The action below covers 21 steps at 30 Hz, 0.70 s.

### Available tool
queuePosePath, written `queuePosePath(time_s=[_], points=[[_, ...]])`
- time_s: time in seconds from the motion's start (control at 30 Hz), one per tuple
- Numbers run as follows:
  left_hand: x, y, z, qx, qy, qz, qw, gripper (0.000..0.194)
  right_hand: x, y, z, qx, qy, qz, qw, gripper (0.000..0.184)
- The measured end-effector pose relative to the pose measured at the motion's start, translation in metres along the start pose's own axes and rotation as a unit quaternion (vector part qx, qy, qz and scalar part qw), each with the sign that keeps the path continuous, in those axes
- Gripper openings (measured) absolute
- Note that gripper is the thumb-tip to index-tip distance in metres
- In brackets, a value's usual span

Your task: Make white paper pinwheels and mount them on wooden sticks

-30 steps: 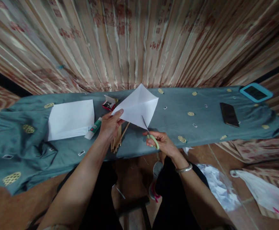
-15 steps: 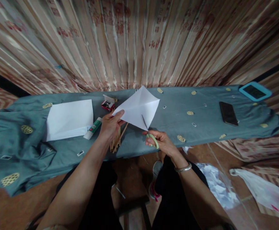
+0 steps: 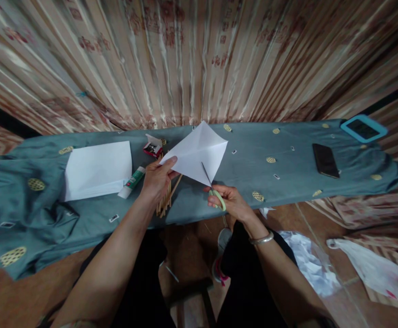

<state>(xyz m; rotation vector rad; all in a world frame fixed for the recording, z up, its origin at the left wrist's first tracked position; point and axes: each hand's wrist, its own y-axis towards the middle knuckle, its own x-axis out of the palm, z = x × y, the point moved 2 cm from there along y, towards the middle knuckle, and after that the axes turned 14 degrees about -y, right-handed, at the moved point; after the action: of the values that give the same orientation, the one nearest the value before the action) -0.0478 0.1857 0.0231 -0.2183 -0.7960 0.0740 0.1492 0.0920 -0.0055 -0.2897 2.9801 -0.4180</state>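
A creased white sheet of paper [image 3: 199, 148], turned cornerwise, is pinched at its left corner by my left hand [image 3: 157, 178], thumb on top. My right hand [image 3: 231, 200] grips a pair of scissors [image 3: 221, 200] with pale green handles. One dark blade lies over the paper near its lower corner; the other blade cannot be made out. Beneath my left hand, several thin wooden sticks [image 3: 164, 202] lie on the cloth, partly hidden. Just left of that hand is a green and white glue stick [image 3: 132, 182]. Behind it stands an opened small red box [image 3: 153, 148] with small shiny pieces inside.
A stack of white paper [image 3: 98, 168] lies left on the green cloth-covered table [image 3: 250, 173]. A dark phone [image 3: 325, 160] and a blue-framed tablet [image 3: 364, 129] are at the right. Below on the floor sit a bag of crumpled paper [image 3: 308, 259] and a plastic bag [image 3: 373, 269].
Almost nothing differs. The view has shifted very slightly, while both hands, the paper and the scissors keep their places relative to each other.
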Motion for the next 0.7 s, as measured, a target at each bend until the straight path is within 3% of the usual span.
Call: queuePosePath(time_s=[0.7], points=[[0.0002, -0.003, -0.0047, -0.019, 0.011, -0.002, 1.0, 0.032, 0.0042, -0.0003, -0.0048, 0.009, -0.003, 0.01, 1.0, 0.043]])
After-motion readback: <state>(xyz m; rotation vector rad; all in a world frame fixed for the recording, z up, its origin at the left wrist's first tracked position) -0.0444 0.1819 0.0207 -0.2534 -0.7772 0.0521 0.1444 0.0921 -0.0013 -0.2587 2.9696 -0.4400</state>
